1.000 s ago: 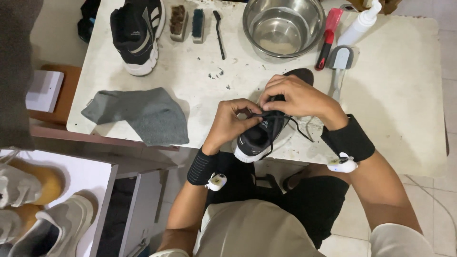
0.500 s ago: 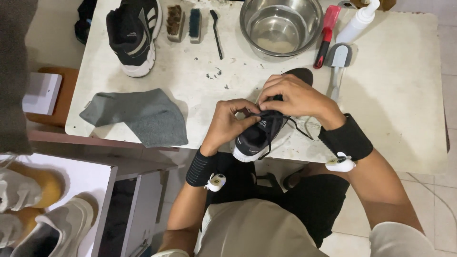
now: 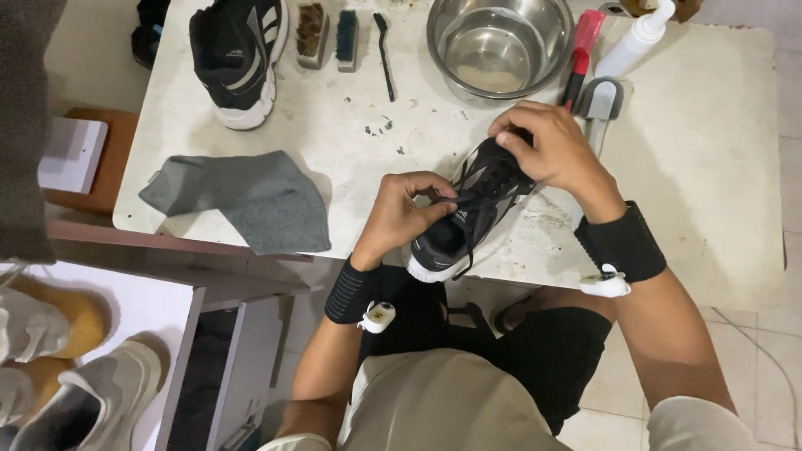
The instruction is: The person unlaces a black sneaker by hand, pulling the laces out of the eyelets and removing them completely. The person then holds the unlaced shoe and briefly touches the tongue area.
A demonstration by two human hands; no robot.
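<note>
A black sneaker with a white sole (image 3: 451, 238) lies on the near edge of the white table (image 3: 710, 167), toe pointing toward me. My left hand (image 3: 401, 213) pinches its black lace near the toe end. My right hand (image 3: 547, 150) grips the shoe's tongue and upper laces at the far end. Both wrists carry black bands with small white devices.
A second black sneaker (image 3: 238, 54) stands at the far left of the table. A grey cloth (image 3: 246, 200) hangs over the front left edge. Brushes (image 3: 330, 33), a steel bowl (image 3: 501, 46), a red-handled tool (image 3: 581, 50) and a white bottle (image 3: 635, 38) sit at the back. More shoes (image 3: 75, 392) rest at lower left.
The hands have shifted only slightly on the laces; the shoe stays in the same place at the table's edge.
</note>
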